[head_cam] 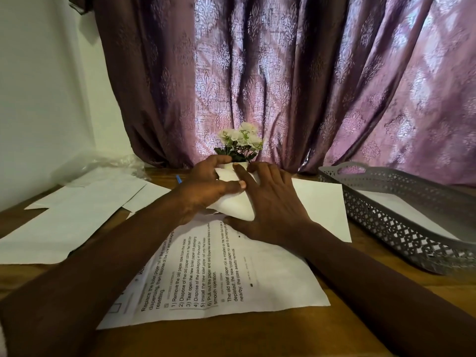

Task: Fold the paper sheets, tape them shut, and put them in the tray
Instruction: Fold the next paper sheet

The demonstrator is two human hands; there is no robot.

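A folded white paper sheet (235,203) sits between both hands above the middle of the wooden table. My left hand (203,186) grips its left side, thumb pressed across the top. My right hand (270,202) lies flat on its right side, forefinger stretched along the fold. The grey lattice tray (401,228) stands at the right and holds a white sheet (396,204). A printed sheet (219,274) lies under my forearms. No tape is visible.
Several blank white sheets (77,215) are spread at the left, another (322,204) lies beside the tray. A small pot of white flowers (240,143) stands behind my hands. Clear plastic wrap (103,163) and a blue pen tip (179,179) sit at the back left. A purple curtain hangs behind.
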